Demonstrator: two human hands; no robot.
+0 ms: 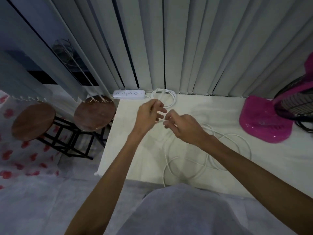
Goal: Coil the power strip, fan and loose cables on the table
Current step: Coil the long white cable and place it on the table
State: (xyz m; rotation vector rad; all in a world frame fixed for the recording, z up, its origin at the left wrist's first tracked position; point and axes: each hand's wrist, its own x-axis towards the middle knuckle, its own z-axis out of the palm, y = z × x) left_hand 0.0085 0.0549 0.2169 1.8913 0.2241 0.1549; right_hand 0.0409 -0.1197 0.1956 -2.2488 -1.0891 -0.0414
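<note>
Stools sit off the desk's left edge, two of them, round wooden tops, not part of the job. Power strip lies at the desk's far left corner against the blinds, its own white cord already looped beside it.

Left hand is raised over the desk, fingers partly curled, thumb and forefinger nearly closed; whether it has the cable pinched I cannot tell, too blurred. Right hand is just beside it, fingertips pinched on the end of a thin white cable. Rest of that cable sprawls loose in wide overlapping loops on the desk, near the front edge, one strand hanging off it.

Pink fan stands at the right, base on the desk, a dark cord bunched behind the base.

Risks, as a judgement: loose loops cross each other, so pulling the end fast could knot them. Hanging strand could drag the slack off the desk. Thin cable may slip from a fingertip pinch. Wide sweeps to the right could snag the fan.
</note>
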